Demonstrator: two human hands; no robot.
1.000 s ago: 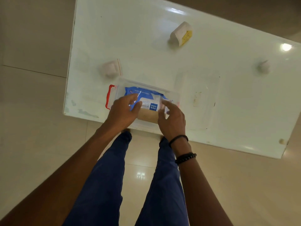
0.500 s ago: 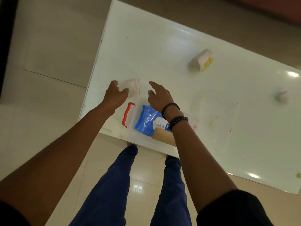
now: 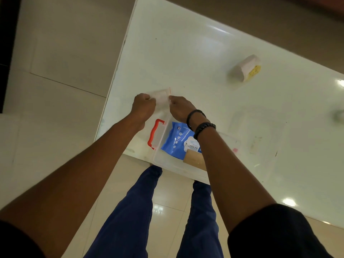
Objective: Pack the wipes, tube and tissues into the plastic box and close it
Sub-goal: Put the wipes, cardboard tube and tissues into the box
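Note:
A clear plastic box [image 3: 163, 161] with a red handle [image 3: 154, 134] sits open at the table's near edge. Inside lie a blue pack of wet wipes [image 3: 176, 142] and a brown flat item [image 3: 195, 161], partly hidden by my right forearm. Just beyond the box a small white tissue pack [image 3: 162, 97] with a thin red edge lies on the table. My left hand [image 3: 143, 107] grips its left side and my right hand [image 3: 180, 108] pinches its right side. The clear lid [image 3: 260, 127] lies flat to the right of the box.
A white paper-wrapped roll with a yellow end [image 3: 245, 68] lies at the far right of the white table [image 3: 186, 53]. A small pale object [image 3: 337, 115] sits blurred at the right edge. The table's left edge drops to a tiled floor [image 3: 55, 90].
Both hands left the wipes in the box, reached past it and closed on the white tissue pack. The view shifted left and forward.

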